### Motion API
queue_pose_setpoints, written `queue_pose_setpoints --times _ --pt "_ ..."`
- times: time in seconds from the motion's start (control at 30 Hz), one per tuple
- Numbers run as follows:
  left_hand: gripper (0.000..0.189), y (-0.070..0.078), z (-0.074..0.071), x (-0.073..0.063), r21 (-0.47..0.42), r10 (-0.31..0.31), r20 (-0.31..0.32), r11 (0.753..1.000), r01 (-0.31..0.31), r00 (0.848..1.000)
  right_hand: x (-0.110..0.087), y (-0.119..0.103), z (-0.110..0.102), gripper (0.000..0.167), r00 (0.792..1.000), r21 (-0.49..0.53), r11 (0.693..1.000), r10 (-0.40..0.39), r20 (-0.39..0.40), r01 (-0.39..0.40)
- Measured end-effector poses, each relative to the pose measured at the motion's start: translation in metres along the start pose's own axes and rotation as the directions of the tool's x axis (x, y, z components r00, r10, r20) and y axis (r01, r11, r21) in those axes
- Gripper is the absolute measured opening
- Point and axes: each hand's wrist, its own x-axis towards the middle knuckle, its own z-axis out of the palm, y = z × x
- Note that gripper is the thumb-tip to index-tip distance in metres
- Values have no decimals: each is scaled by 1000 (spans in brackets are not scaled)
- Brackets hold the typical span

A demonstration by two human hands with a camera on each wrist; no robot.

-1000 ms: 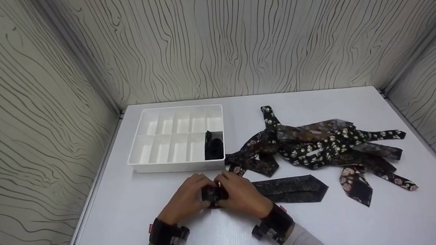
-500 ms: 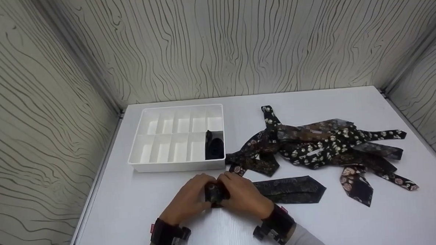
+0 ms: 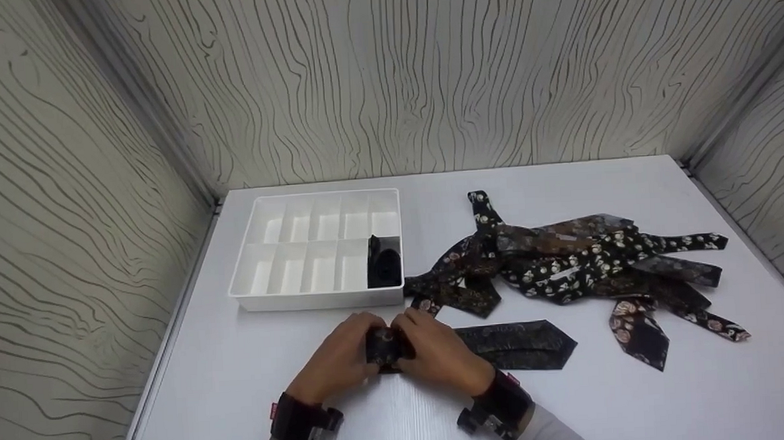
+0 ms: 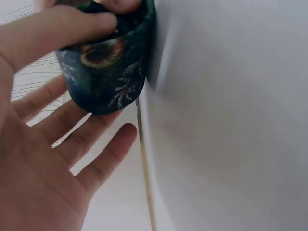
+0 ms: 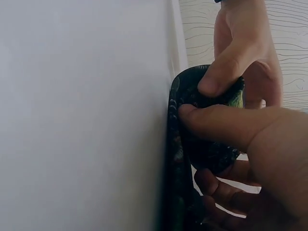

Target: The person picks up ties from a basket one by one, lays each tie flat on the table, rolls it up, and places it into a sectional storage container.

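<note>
A dark floral necktie (image 3: 523,346) lies on the table, one part rolled up and its pointed end flat to the right. My left hand (image 3: 335,360) grips the left side of the tie roll (image 3: 383,348), thumb on its near side. From the right, my right hand (image 3: 441,354) holds the same roll and partly covers it. In the left wrist view the roll (image 4: 103,72) shows an orange flower and pale leaves. Both thumbs press into its coiled end in the right wrist view, where the unrolled strip (image 5: 175,168) runs along the tabletop.
Behind the hands stands a white divided box (image 3: 316,300). A rolled black tie (image 3: 387,266) sits in its front right compartment. Several patterned ties (image 3: 566,262) lie tangled on the right of the table. Patterned wall panels (image 3: 425,79) enclose the table's back and sides.
The tie's pointed end has slid left toward my hands. The roll has turned between my fingers, while both hands stay nearly in place.
</note>
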Motion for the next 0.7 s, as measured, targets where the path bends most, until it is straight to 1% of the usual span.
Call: queue_pose_setpoints --times 0.13,0.2,0.3,0.37,0.53,0.63,0.7 --pt "57 2 0 -1 26 -3 -13 1000 3 1000 -1 0 0 56 1000 19 1000 18 20 -19" --pt "58 3 -1 0 16 -14 -14 1000 14 1000 -2 1 0 53 998 53 998 43 42 -45" --pt "60 3 -2 0 -4 -25 -5 1000 25 1000 -4 2 1 44 996 109 991 66 62 -72" --pt "61 3 -2 0 -3 -2 -6 1000 2 1000 -5 2 0 43 996 140 988 61 61 -69" --pt "53 1 -2 0 50 83 -28 995 -82 996 -6 2 -3 52 997 188 981 35 65 -47" --pt "52 3 -2 1 48 86 -31 995 -85 996 -6 2 -3 49 998 191 981 32 54 -42" --pt "53 4 -1 2 35 73 -26 997 -72 997 -6 3 -2 44 998 190 981 33 44 -41"
